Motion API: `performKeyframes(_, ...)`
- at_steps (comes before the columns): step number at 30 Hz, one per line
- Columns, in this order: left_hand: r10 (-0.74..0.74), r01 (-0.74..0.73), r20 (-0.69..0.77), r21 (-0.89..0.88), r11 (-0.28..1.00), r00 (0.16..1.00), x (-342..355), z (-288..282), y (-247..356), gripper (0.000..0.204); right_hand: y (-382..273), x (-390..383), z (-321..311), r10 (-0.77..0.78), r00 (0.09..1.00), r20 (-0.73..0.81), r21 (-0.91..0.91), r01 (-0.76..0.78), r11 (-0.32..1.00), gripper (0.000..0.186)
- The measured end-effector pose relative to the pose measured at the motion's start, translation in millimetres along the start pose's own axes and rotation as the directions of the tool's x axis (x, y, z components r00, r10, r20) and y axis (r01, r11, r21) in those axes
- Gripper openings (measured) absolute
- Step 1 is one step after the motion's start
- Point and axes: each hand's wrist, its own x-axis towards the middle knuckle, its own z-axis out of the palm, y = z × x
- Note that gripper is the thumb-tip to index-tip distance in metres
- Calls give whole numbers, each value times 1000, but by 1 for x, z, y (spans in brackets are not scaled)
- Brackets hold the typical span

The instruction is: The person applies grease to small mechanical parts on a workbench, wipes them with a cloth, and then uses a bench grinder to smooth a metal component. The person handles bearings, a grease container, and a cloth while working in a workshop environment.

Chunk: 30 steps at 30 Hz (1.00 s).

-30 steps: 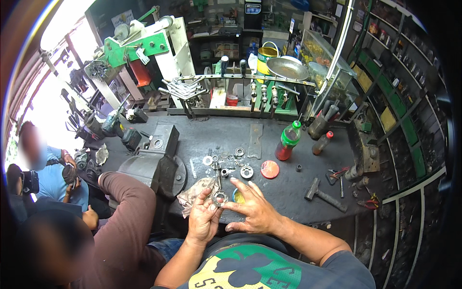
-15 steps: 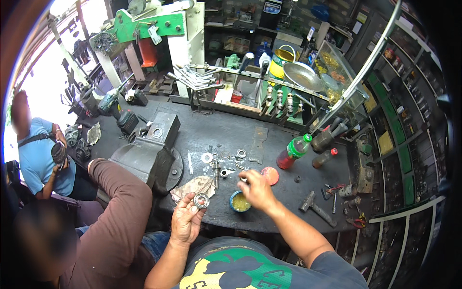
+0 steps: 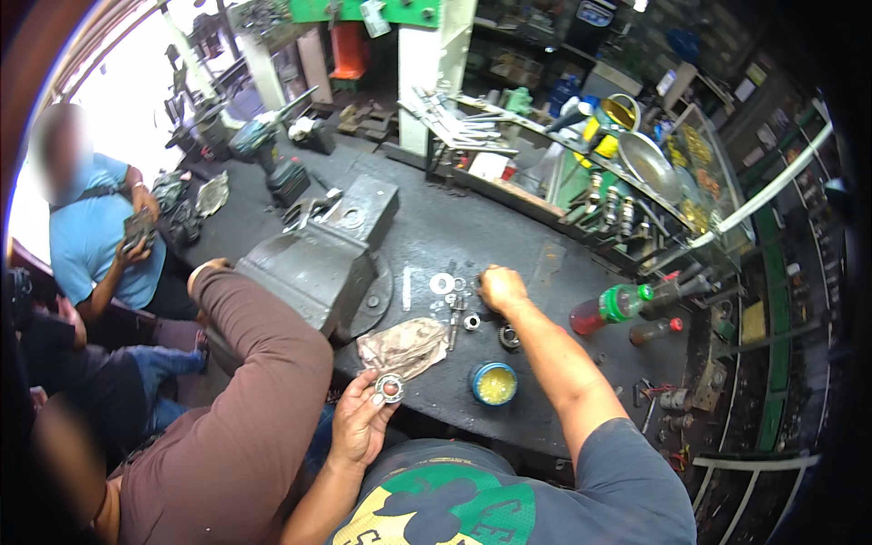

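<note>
A ball bearing is pinched between the thumb and fingers of my left hand, in front of the bench edge. My right hand reaches over the small parts on the bench, its fingers curled down. Whatever lies under those fingertips is hidden. Beside them are a pale washer, a thin ring, a slim metal shaft and a small collar. A dark ring-shaped part sits by my right forearm. Nearer me stands an open blue tub of yellowish grease.
A crumpled rag lies left of the tub, next to a large bench vise. Red-filled bottle and a smaller bottle stand at right. One person's brown sleeve rests close at left; another person in blue holds a part.
My right hand has moved from above the grease tub away to the small parts farther back. The left hand still holds the bearing. The whole view has tilted and shifted.
</note>
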Motion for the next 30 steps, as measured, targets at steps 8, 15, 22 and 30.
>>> performKeyframes(8, -34, 35, -21, 48, 998, 999, 4, 4, 1, 43, -7, -10, -13, -123, 992, 21, -86, 124, 989, 29)
performKeyframes(15, -55, 60, -34, 179, 982, 998, 12, 15, -11, 38, 10, -42, -29, 325, 900, -290, 629, -77, 774, 27)
performKeyframes(22, -115, 88, 73, 296, 951, 991, 30, 34, -35, 46, -53, -230, -102, -64, 994, 89, 992, -82, 94, 28)
performKeyframes(30, -253, 174, 194, 352, 920, 948, 24, 87, -67, 43, -62, -303, -102, 196, 971, -137, 885, 31, 464, 22)
